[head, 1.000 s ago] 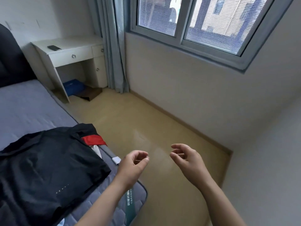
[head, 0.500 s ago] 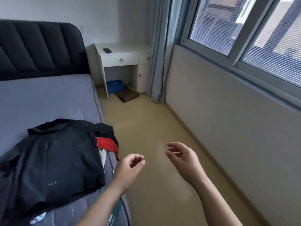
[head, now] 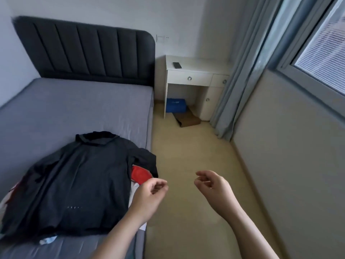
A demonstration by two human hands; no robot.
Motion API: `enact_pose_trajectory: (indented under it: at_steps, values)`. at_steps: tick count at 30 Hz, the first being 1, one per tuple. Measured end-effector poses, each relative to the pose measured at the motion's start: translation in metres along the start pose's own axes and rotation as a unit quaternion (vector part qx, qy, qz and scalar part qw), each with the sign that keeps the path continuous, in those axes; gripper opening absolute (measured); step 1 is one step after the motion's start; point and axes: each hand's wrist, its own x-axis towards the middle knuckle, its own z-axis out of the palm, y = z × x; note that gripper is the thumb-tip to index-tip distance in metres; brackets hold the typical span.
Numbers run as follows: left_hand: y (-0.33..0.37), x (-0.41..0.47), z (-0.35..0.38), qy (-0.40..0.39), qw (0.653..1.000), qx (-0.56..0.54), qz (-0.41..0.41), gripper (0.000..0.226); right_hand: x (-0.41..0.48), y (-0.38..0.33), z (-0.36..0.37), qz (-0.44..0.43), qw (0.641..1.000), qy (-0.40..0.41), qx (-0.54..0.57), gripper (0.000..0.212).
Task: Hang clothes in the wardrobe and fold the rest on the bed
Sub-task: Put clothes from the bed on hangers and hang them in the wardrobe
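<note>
At the near right corner of the bed (head: 74, 109), my left hand (head: 149, 195) hangs over the edge w/ fingers loosely curled, thumb near the forefinger, nothing in it. My right hand (head: 214, 189) is out over the floor (head: 186, 156) in the same loose curl, also holding nothing. Neither touches the clothes, tho the left hand is just beside the pile, prob. because that's what I go for next.

Task's things: a black jacket (head: 80, 180) lies spread flat on the grey bed, collar toward the headboard (head: 89, 51). It covers the rest of the pile. A red garment (head: 140, 173) pokes out at its right edge by my left hand, white fabric (head: 134, 189) shows below that, partly behind my wrist, and there's a pale scrap (head: 47, 240) at the jacket's hem. Jacket on top and laid open reads to me as the next item to take, either for a hanger or to fold where it is; can't say which.

Hidden/unclear: wardrobe isn't in view, no hangers either. No telling how many pieces sit under the jacket. Its left sleeve runs toward the frame edge, blurred. Beyond the bed is a white desk (head: 196, 71) w/ a small dark flat thing (head: 177, 65) on top, phone or remote, too small to tell. A blue bag (head: 176, 105) sits underneath, w/ a brown flat item (head: 188, 120) on the floor beside it. Curtain (head: 242, 71) and window (head: 321, 53) on the right.
</note>
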Motion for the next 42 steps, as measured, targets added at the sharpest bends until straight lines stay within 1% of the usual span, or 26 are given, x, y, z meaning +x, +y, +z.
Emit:
enact_pose_trajectory:
  at_steps: [6,11,13,15,20,26,33,38,42]
  values:
    - [0.018,0.06,0.011,0.036,0.999,0.01,-0.006,0.011,0.084,0.001,-0.012,-0.025,0.999,-0.032,-0.006,0.019]
    - [0.033,0.129,0.026,0.093,0.995,0.001,-0.023,0.012,0.177,0.006,-0.022,-0.055,0.996,-0.073,-0.003,0.019]
    - [0.038,0.145,0.029,0.103,0.994,0.005,-0.029,0.014,0.203,0.002,-0.025,-0.065,0.995,-0.078,-0.01,0.021]
    - [0.042,0.177,0.042,0.137,0.989,-0.005,-0.046,0.015,0.249,0.005,-0.033,-0.082,0.991,-0.107,-0.016,0.021]
    - [0.06,0.228,0.056,0.186,0.979,-0.037,-0.073,0.016,0.336,-0.011,-0.045,-0.123,0.98,-0.156,-0.024,0.024]
    - [0.062,0.289,0.05,0.239,0.965,-0.053,-0.098,0.014,0.412,-0.025,-0.02,-0.14,0.964,-0.222,-0.039,0.027]
    - [0.057,0.389,-0.001,0.278,0.952,-0.066,-0.108,0.013,0.517,-0.065,0.032,-0.149,0.953,-0.255,-0.063,0.028]
    - [0.063,0.443,-0.033,0.289,0.948,-0.065,-0.118,0.014,0.58,-0.093,0.059,-0.156,0.948,-0.27,-0.071,0.028]
    - [0.064,0.477,-0.048,0.323,0.934,-0.059,-0.139,0.014,0.631,-0.111,0.086,-0.159,0.936,-0.305,-0.07,0.03]
